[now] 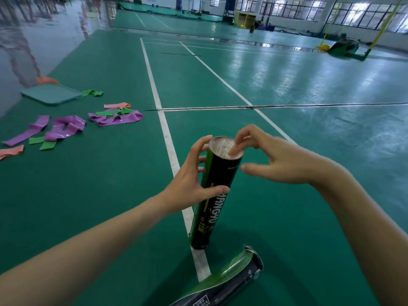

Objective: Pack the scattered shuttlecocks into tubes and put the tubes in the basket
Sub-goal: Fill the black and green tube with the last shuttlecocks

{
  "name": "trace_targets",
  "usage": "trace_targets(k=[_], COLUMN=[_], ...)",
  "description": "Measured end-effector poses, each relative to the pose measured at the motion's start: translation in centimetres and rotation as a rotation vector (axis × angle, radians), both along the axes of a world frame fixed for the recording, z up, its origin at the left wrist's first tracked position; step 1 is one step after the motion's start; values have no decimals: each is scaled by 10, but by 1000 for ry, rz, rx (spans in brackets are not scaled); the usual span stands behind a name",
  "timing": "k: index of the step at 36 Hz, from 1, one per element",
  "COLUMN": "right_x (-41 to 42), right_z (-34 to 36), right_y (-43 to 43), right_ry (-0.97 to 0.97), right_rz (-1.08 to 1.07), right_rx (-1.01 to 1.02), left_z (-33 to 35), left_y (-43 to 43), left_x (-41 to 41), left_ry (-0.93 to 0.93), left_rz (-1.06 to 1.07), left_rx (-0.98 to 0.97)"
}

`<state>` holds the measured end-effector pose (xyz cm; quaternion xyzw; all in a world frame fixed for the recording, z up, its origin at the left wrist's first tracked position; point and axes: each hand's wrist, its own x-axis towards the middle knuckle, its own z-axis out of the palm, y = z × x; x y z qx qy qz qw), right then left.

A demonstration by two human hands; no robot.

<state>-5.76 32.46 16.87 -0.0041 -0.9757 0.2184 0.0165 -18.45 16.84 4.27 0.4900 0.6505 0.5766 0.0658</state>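
A black and green shuttlecock tube [213, 208] stands upright on the white court line, its top open. White shuttlecock feathers [223, 146] show inside the mouth. My left hand [194, 180] is wrapped around the tube's upper half. My right hand [271, 157] hovers at the mouth with fingers spread, and one fingertip pushes down on the feathers. A second black and green tube [229, 279] lies on its side on the floor just in front of the standing one. No basket is in view.
Purple, green and pink stretch bands [66, 127] lie scattered on the green floor to the left, beside a teal mat [50, 93]. White court lines [154, 89] run ahead. A net post with a yellow base [324, 47] stands far right.
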Motion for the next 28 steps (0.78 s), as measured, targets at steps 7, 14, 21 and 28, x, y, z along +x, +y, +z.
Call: trace_targets(k=[7,14,21,28], right_x=[-1,-2,-1,-9], right_z=[-5,-6,-3,-5], right_y=[-2,-3,6,4], right_ry=[-179,-80,156,137], right_rz=[19,56,51,45], right_rx=[221,117,143,169], left_z=[24,55,63,78], left_y=[-4,0,-4,-4], left_x=[-7,-4,-25,-28], left_ry=[366,430,501,429], left_rz=[-5,-61,-73,-152], left_rx=[-31,-17,-158,-304])
